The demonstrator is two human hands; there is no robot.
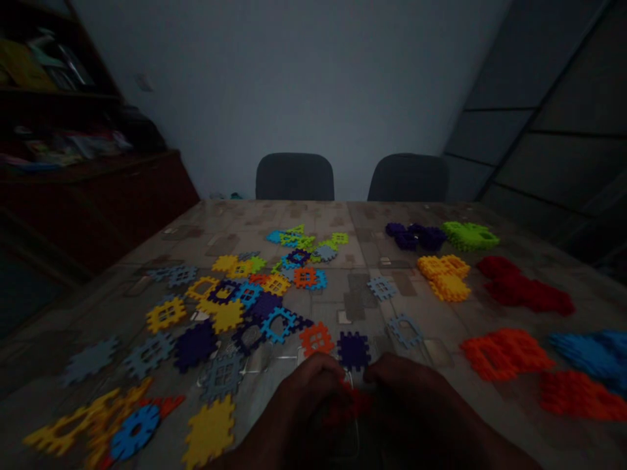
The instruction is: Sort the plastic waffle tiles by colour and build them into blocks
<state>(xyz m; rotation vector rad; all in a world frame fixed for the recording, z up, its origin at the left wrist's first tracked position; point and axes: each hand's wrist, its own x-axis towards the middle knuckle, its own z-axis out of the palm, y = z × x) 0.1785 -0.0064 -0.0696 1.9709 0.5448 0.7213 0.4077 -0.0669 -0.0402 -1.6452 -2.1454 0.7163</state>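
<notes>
My left hand [313, 382] and my right hand [409, 385] are at the near edge of the table, fingers curled inward and facing each other. Between them are red notched building tiles [351, 401], dim and partly covered by the fingers; both hands appear closed on them. Just beyond my fingertips lie a dark purple square tile [353, 350] and an orange-red window tile [316, 339]. The undersides of both hands are lost in shadow.
Loose mixed tiles, such as a yellow square [210, 431] and a blue round piece [136, 431], spread over the left. Sorted piles stand on the right: orange [507, 352], blue [592, 356], dark red [524, 287], yellow [445, 277], green [470, 236]. Two chairs [294, 176] stand behind the table.
</notes>
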